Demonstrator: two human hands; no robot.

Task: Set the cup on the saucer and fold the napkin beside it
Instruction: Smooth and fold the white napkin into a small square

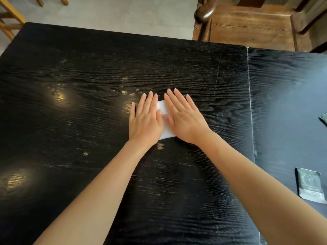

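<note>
A white napkin [167, 132] lies flat on the black wooden table [79, 96], near its middle. Both palms press down on it, so only a strip between them and its near edge show. My left hand [146, 119] covers the napkin's left part, fingers spread and flat. My right hand [184, 117] covers the right part, fingers also flat and pointing away from me. The two thumbs nearly touch over the napkin. No cup or saucer is in view.
A second dark table top [286, 103] adjoins on the right, with a dark packet [309, 187] near me and another packet [324, 118] at the frame edge. A brown wooden chair [251, 23] stands beyond the far right; pale wooden chair legs [10, 16] stand at far left.
</note>
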